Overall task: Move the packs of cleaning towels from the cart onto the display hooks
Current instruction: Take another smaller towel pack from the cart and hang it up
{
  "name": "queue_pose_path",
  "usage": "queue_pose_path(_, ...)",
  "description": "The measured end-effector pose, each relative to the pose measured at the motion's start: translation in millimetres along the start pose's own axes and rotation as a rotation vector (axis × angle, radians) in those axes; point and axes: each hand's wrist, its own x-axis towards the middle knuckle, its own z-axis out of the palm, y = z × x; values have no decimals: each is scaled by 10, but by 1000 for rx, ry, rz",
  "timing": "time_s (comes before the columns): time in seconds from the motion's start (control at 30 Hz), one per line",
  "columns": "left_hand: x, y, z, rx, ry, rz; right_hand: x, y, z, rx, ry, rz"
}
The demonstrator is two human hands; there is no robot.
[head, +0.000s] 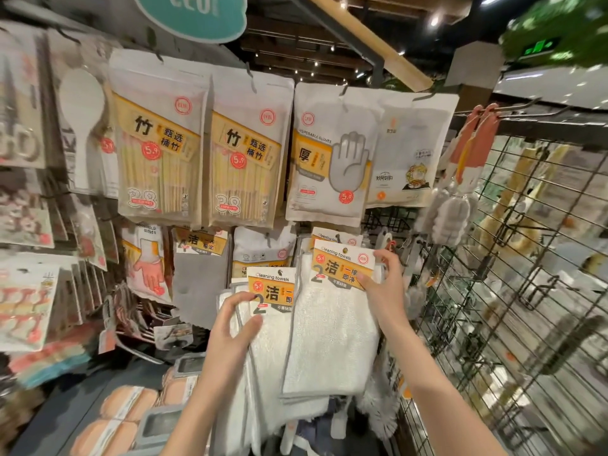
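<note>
We have two packs of cleaning towels up in front of the lower row of the display, neither one visibly seated on a hook yet. Our right hand (pixel 383 284) pinches the right pack (pixel 332 330) at its printed card header (pixel 343 266), thumb on the front and fingers curled round the card's right edge, lifting it toward a hook we cannot make out behind the card. Our left hand (pixel 230 327) grips the left pack (pixel 273 340) just below its own header, thumb across the cloth and fingers curled around its left edge. The cloth looks light, soft and floppy, hanging limp below the card, so it will give us no control if we hold it low. The card is the stiff part and carries the hanging hole, so we judge that the hold belongs there, near the top. An identical pack already hangs just behind the right one.
</note>
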Motion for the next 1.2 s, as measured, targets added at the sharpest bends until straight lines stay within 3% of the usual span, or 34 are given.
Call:
queue_pose_path(0.27,55,-3,7,11,31,7,262,13,125,-24,-6,-29)
queue_pose_path(0.8,146,-73,-3,60,52,4,545,264,284,-15,-53,95)
queue_pose_path(1.2,138,-5,-34,75,59,16,692,290,305,-96,-190,169)
